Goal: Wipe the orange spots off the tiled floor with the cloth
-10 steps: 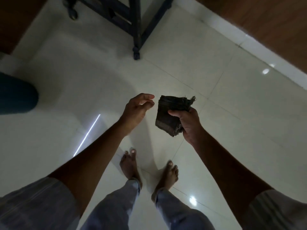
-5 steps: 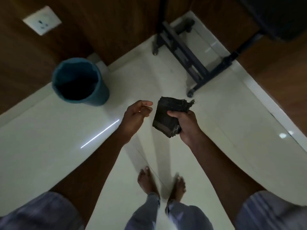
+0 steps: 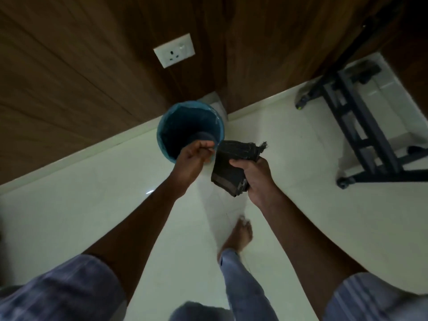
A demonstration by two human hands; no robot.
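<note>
Fingers of the right hand (image 3: 257, 179) grip the cloth (image 3: 234, 166); left hand (image 3: 193, 158) seemingly loosely curled, empty.

One head-worn view looks steeply down from standing height at the tiled floor (image 3: 92, 216), facing a wood-panelled wall (image 3: 69, 77), both forearms near.

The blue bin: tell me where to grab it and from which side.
Grip the near rim of the blue bin, coming from above. It stands upright with its mouth open, backed close against the wooden wall, so only the floor-side rim is free. The left hand is nearest; the right hand holds the cloth.
</note>
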